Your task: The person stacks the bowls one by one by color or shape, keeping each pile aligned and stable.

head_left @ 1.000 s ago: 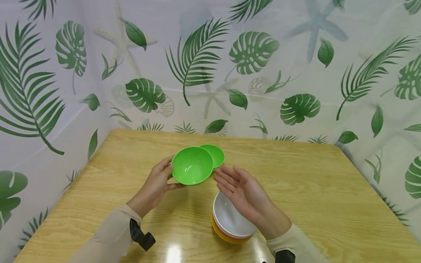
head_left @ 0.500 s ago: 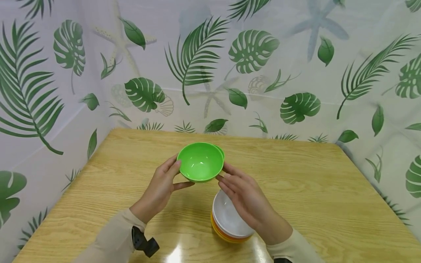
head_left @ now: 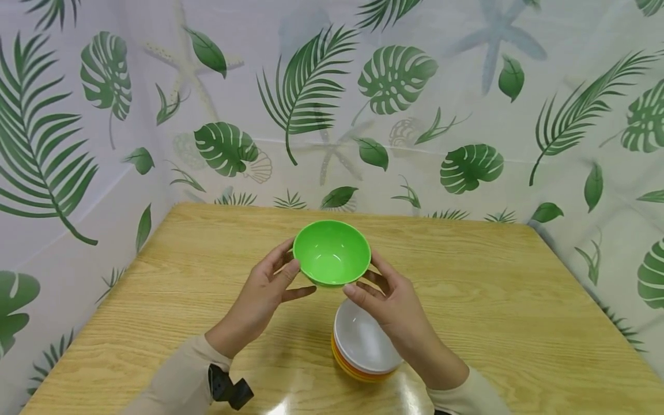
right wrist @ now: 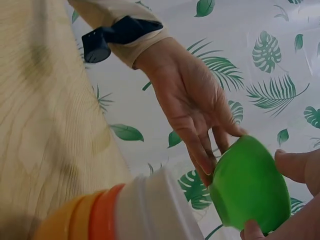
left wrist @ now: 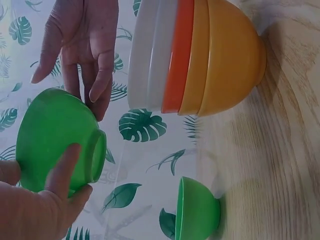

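Observation:
Above the table, my left hand holds a green bowl by its left side, thumb near the rim and fingers under it. My right hand is at the bowl's right side, its fingers against the outside; in the left wrist view its thumb stands apart from the rim. A second, smaller-looking green bowl stands on the table in the left wrist view; the held bowl hides it in the head view. Below my right hand sits a stack of nested bowls, white on top, then orange and yellow.
The wooden table runs back to a wall hanging printed with leaves and starfish. The bowl stack stands close to my right forearm. A dark wrist camera is strapped over my left sleeve.
My left hand has carried the green bowl to the right, so it now covers the other green bowl. My right hand has turned, with its fingers and thumb spread at the held bowl's side.

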`<state>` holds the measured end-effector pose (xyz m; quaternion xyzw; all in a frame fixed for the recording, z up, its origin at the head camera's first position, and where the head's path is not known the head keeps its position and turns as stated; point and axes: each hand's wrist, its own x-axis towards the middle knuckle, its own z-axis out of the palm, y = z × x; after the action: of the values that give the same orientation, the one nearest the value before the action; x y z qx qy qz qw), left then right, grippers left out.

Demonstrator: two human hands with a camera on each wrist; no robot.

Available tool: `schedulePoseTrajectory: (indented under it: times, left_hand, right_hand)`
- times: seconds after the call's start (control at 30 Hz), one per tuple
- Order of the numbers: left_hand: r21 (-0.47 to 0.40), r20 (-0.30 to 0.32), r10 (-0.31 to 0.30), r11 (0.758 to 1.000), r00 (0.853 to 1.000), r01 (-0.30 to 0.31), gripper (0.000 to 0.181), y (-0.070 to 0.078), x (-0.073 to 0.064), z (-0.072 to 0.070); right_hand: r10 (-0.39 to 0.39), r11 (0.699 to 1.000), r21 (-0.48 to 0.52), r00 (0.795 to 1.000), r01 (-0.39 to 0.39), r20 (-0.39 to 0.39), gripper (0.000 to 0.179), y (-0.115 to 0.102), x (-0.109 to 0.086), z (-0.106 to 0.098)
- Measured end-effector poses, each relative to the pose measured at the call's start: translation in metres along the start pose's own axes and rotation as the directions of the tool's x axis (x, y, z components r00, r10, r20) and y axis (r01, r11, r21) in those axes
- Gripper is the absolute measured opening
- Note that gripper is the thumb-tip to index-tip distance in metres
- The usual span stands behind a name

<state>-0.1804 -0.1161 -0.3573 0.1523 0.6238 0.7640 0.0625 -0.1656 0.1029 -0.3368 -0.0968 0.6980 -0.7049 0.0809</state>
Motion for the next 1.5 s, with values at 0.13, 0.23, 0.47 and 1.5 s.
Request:
schedulePoseTrajectory:
  times: [0.13, 0.23, 0.47, 1.5]
  left_hand:
    - [0.044, 0.011, 0.004, 0.999, 1.000, -0.004, 0.058, 0.000, 0.000, 0.002]
    - [0.100, 0.016, 0.024, 0.995, 1.000, -0.025, 0.058, -0.001, 0.001, 0.002]
    - [0.139, -0.021, 0.107, 0.985, 0.994, -0.103, 0.057, -0.002, 0.001, 0.009]
    - [0.229, 0.253, 0.115, 0.958, 0.961, -0.175, 0.094, -0.009, 0.003, 0.037]
  right_hand:
    - [-0.051, 0.998, -0.049, 0.998, 0.050, -0.032, 0.074, 0.004, 0.000, -0.004]
    - [-0.108, 0.990, -0.094, 0.994, 0.105, -0.030, 0.075, 0.006, -0.001, -0.010]
    - [-0.227, 0.953, -0.200, 0.973, 0.230, 0.036, 0.080, 0.006, -0.009, -0.020]
    - [-0.352, 0.810, -0.458, 0.928, 0.366, 0.119, 0.095, 0.010, -0.041, -0.066]
